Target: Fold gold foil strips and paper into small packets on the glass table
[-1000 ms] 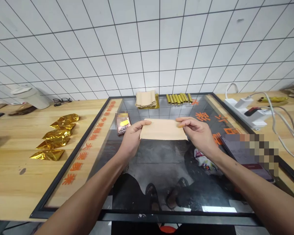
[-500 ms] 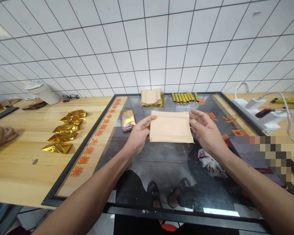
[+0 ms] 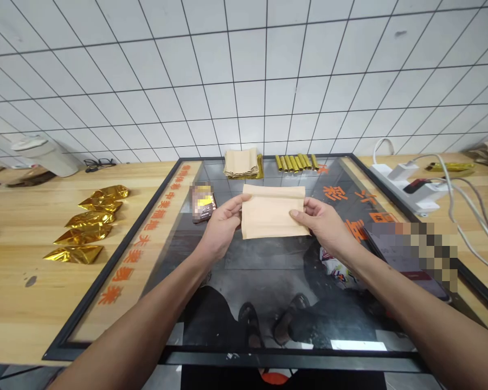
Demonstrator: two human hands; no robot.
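Observation:
A piece of tan kraft paper (image 3: 268, 214) with creases along its edges is held up over the dark glass tabletop (image 3: 264, 260). My left hand (image 3: 223, 225) pinches its left edge between thumb and fingers. On the other side, my right hand (image 3: 324, 221) grips the right edge, thumb on top and fingers behind. Beyond the paper, close to the wall, a stack of similar tan papers (image 3: 241, 161) lies over some gold foil. To its right is a row of several small gold rolls (image 3: 296, 162).
A small dark packet (image 3: 205, 208) lies left of my hands. Several folded gold foil pieces (image 3: 91, 219) line the wood at left, below eyeglasses (image 3: 100, 164) and a pale cup (image 3: 44, 156). At right are a phone (image 3: 406, 262) and a white power strip (image 3: 409, 189) with cables.
My right thumb has moved inward onto the paper's front face. The view has shifted slightly right, and another person's hand at far left has left the picture.

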